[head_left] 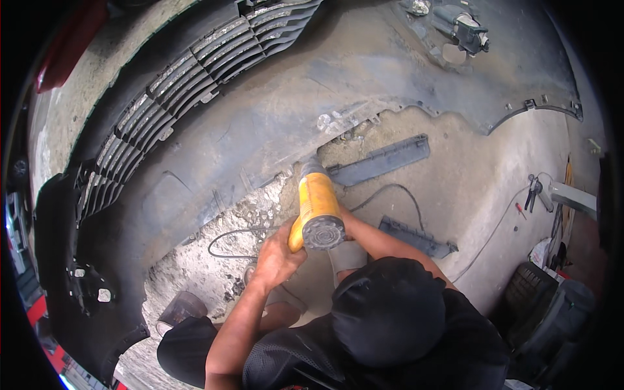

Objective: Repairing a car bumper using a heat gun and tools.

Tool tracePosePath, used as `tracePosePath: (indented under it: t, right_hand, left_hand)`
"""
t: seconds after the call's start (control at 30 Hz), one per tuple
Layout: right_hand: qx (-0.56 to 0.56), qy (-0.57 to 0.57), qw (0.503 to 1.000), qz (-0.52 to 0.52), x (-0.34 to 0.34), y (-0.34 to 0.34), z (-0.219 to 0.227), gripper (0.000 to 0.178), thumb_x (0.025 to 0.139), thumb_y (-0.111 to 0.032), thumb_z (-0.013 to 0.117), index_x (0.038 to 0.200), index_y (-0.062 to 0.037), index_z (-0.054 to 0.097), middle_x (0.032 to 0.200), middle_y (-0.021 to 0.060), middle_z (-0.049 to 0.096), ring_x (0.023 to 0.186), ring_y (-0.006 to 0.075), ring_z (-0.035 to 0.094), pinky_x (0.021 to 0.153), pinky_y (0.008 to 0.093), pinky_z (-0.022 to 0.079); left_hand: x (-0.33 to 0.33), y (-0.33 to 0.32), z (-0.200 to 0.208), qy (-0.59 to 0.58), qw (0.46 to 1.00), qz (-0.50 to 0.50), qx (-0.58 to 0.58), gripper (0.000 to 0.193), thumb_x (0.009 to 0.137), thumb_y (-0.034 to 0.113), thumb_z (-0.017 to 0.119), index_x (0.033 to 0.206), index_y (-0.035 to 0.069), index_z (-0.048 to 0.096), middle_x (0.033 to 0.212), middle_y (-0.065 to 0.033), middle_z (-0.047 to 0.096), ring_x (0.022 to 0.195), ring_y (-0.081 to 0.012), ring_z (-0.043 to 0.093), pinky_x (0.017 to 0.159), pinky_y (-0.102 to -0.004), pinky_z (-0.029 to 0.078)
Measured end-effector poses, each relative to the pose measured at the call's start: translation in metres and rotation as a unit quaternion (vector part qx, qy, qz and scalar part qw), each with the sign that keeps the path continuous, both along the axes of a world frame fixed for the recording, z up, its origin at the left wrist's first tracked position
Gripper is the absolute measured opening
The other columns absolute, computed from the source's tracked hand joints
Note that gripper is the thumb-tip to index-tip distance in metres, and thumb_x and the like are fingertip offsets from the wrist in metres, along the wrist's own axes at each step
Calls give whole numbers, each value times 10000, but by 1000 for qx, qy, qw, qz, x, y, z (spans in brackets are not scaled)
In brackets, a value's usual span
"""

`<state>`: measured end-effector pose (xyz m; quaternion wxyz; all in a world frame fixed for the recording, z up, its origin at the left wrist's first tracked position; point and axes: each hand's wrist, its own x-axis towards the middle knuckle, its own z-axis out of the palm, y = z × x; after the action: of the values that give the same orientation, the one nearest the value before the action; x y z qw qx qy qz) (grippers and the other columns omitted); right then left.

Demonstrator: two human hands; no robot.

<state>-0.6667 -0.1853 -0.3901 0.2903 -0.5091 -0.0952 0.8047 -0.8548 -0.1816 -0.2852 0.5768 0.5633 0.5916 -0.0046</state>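
Observation:
My left hand [278, 255] is closed around the handle of a yellow heat gun [320, 197] with a grey nozzle and a round black vent at its back end. The nozzle points away from me, at the near edge of a large dark car bumper cover [260, 130] that lies on the ground. My right hand [350, 225] is at the gun's right side; its fingers are hidden behind the body. Just right of the nozzle, a long black plastic strip [383, 159] lies on the ground. A second black strip [419, 237] lies nearer, beyond my right forearm.
A slatted black grille [201, 62] runs along the bumper's far left. A lamp-like part [465, 29] sits at the far right. Black cable [406, 190] loops over the concrete. A black-handled tool [533, 192] and a small red tool [520, 209] lie right. A rounded black cloth shape [390, 312] fills the lower middle.

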Motion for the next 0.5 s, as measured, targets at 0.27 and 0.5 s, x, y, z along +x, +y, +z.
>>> tracePosePath:
  t: [0.27,0.5]
  right_hand:
    - [256,-240,915,199,12,-32,-72,357,883,-284,646,1156,-57,604,983,103,691,871,241,670,743,375,520]
    - [413,-333,764,367,-1,-70,-9,415,857,-410,644,1038,-37,665,1035,230,661,956,406,635,804,478,501]
  left_hand:
    - [-2,-6,-5,-15,999,9,28,661,730,129,634,1368,97,462,1101,-247,639,1049,-399,608,929,-444,466]
    - [-8,-3,6,7,999,8,30,685,720,121,656,1364,17,447,1093,-254,641,1047,-373,630,908,-393,483]
